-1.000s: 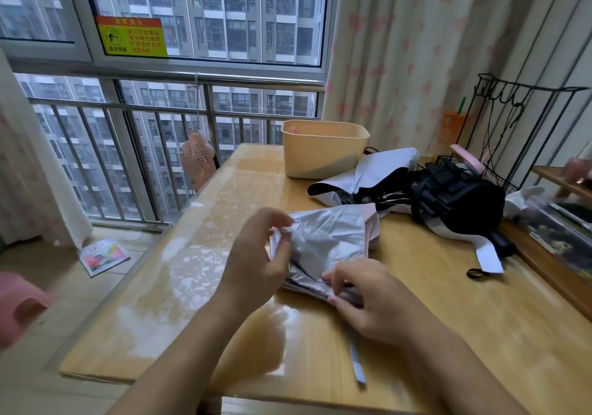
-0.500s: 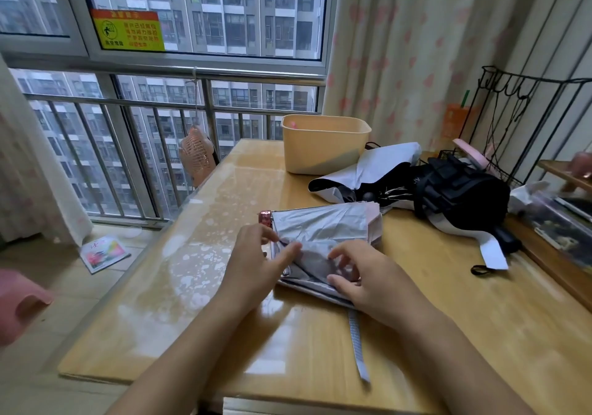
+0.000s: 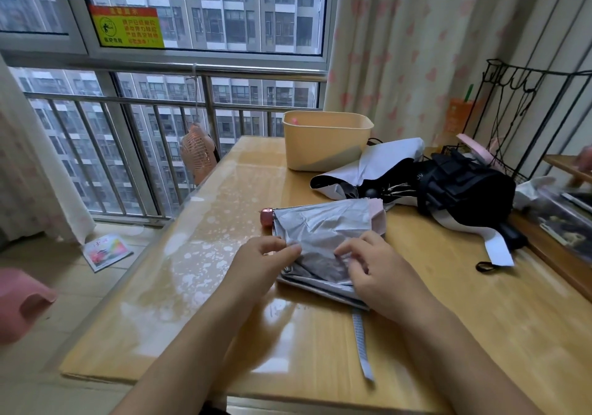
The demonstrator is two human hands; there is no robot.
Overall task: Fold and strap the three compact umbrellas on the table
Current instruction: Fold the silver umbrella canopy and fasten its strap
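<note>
Head cam: a second ago the left hand (image 3: 262,261) had a flap of the silver umbrella (image 3: 323,225) lifted. Now it lies flatter, near-middle of the table (image 3: 480,318), with its pink cap (image 3: 266,216) showing far left. Both hands, right hand (image 3: 374,270) too, have curled fingers pinching pleats. The strap (image 3: 360,341) trails loose, so I'd say folding's unfinished. The black umbrella (image 3: 464,190) and white umbrella (image 3: 378,165) wait far right. Yellow window sticker (image 3: 126,27): Chinese text, unreadable.

Bare left hand (image 3: 261,262), bare right hand (image 3: 382,273).
</note>
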